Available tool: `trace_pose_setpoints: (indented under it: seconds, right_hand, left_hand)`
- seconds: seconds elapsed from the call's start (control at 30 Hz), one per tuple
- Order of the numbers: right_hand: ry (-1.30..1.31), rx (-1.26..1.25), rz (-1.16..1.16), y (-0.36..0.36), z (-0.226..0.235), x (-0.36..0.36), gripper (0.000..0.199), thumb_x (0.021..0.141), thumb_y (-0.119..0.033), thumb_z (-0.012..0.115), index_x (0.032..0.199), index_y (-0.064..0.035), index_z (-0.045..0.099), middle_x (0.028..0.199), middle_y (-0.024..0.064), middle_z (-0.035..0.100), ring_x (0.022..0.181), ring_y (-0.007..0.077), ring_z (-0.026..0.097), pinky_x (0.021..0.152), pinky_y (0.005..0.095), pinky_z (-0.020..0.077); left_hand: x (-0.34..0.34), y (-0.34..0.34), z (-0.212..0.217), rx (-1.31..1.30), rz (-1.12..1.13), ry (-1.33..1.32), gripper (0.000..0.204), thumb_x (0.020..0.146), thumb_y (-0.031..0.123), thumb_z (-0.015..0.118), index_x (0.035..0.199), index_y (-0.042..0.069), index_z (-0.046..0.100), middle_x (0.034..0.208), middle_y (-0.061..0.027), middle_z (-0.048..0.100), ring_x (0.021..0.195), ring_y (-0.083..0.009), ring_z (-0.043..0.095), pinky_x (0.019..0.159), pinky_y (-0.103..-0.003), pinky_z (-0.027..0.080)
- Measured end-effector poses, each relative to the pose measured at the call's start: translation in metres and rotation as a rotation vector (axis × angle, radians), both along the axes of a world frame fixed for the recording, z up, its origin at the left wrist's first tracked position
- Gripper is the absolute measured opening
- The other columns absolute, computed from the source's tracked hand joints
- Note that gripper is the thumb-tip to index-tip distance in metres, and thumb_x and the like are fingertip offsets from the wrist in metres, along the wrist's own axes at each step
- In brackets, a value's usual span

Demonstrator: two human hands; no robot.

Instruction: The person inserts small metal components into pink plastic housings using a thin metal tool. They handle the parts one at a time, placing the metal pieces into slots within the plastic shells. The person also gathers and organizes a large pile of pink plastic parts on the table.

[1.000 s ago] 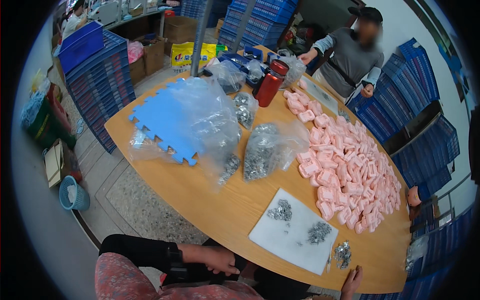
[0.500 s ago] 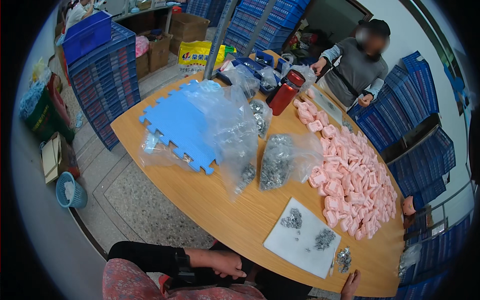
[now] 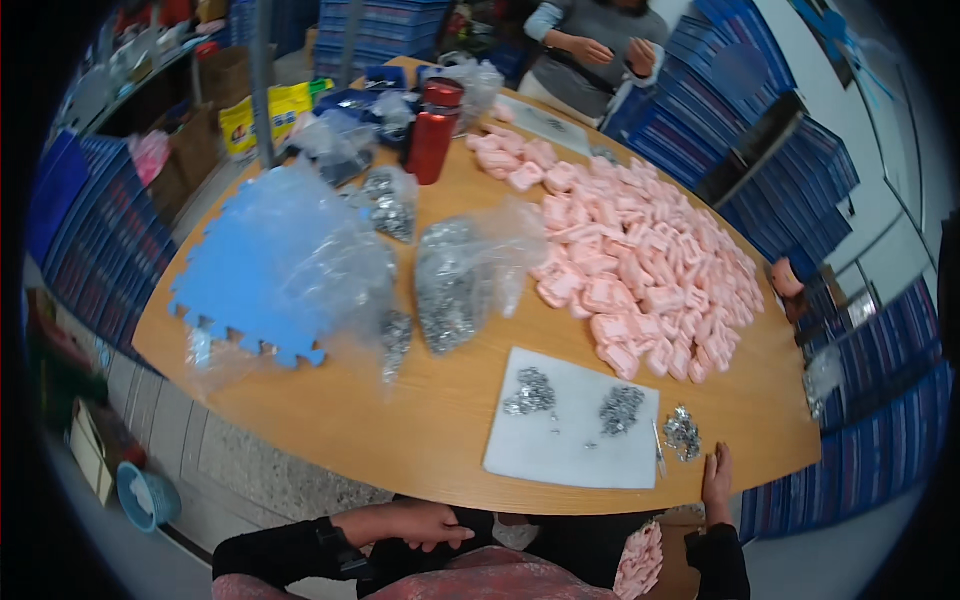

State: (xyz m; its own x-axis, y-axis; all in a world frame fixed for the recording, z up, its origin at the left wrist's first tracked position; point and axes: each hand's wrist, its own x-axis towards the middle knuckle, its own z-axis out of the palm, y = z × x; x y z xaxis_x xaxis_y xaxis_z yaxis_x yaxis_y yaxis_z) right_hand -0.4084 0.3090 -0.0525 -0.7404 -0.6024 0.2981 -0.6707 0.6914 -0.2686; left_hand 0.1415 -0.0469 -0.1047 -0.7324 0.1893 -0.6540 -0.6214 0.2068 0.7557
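My left hand [image 3: 425,524] is above my lap, in front of the table's near edge. Its fingers are curled in and nothing shows in them. On the near right edge of the table lies my right hand [image 3: 717,480], fingers stretched out and holding nothing. Just beyond it is a small pile of shiny metal pieces [image 3: 683,433], and a thin pale tool, perhaps tweezers [image 3: 659,449], lies beside that. A white mat [image 3: 560,449] to the left carries two larger clusters of small silvery parts [image 3: 621,410] and a few loose bits.
A big heap of pink plastic pieces [image 3: 650,255] covers the table's right half. Clear bags of metal parts [image 3: 450,290], a blue foam mat [image 3: 245,275] and a red bottle [image 3: 433,132] stand left and beyond. Across the table a person [image 3: 600,50] faces me; blue crates [image 3: 690,90] are stacked around.
The head view has shifted, so the table shows higher and further left. More of my right hand and its dark sleeve is now visible. Both my hands keep nearly the same pose.
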Motion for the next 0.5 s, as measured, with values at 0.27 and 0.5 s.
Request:
trace_pose_setpoints:
  seconds: [0.27, 0.5]
  right_hand:
    - [0.090, 0.055, -0.004, 0.010, -0.001, 0.004, 0.046, 0.102, -0.028, 0.054, 0.136, 0.0030, 0.053, 0.143, 0.0270, 0.051, 0.135, 0.0435, 0.045, 0.115, 0.0478, 0.0346]
    - [0.019, -0.003, -0.035, 0.003, 0.009, 0.015, 0.045, 0.101, -0.027, 0.056, 0.136, 0.0016, 0.054, 0.145, 0.0269, 0.050, 0.137, 0.0434, 0.044, 0.116, 0.0493, 0.0336]
  left_hand:
    - [-0.014, 0.005, 0.007, 0.025, 0.032, -0.115, 0.064, 0.095, 0.071, 0.050, 0.106, 0.014, 0.076, 0.062, -0.0017, 0.060, 0.054, -0.0132, 0.058, 0.053, -0.028, 0.048]
    - [-0.033, 0.030, 0.023, -0.080, 0.150, -0.162, 0.057, 0.096, 0.065, 0.055, 0.097, 0.014, 0.078, 0.060, -0.0017, 0.062, 0.052, -0.0122, 0.059, 0.055, -0.027, 0.051]
